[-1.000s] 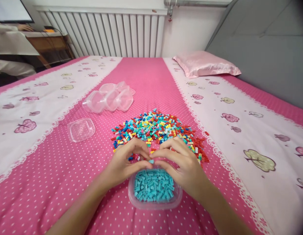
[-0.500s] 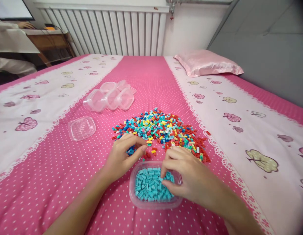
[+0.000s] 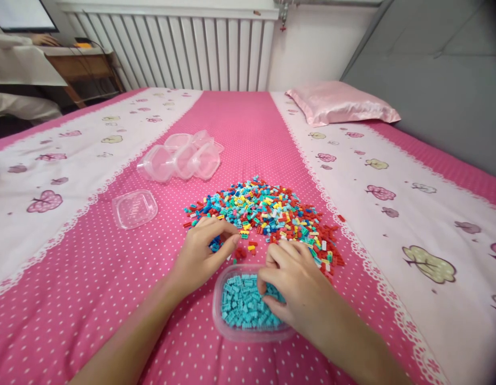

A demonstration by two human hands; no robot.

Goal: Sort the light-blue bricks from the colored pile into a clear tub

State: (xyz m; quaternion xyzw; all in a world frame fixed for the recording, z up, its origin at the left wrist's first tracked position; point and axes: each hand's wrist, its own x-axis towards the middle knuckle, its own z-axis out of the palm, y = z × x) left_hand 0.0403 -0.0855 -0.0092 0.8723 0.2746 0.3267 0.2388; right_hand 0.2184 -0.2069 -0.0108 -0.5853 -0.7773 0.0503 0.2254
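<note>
A clear plastic container [image 3: 254,337] full of turquoise toy bricks [image 3: 246,307] stands in front of me. My right hand [image 3: 298,286] is over its right side, thumb and index finger bent and slightly apart, with no brick visible between them. Behind the container lies a heap of small mixed-colour toy bricks [image 3: 256,206]. At the heap's near left edge is my left hand [image 3: 203,254], its thumb and index tips close together; whatever they may hold is too small to make out. A few loose blue bricks show behind that thumb.
Several nested clear containers [image 3: 184,158] and a clear lid [image 3: 136,208] lie to the left on the pink dotted bedspread [image 3: 240,123]. A pink pillow [image 3: 340,101] rests at the far right. Beyond the bed are a radiator [image 3: 171,51] and a person's hand [image 3: 45,40] at a desk.
My right hand has shifted slightly left over the container, its index finger curling more. The left hand stays almost where it was.
</note>
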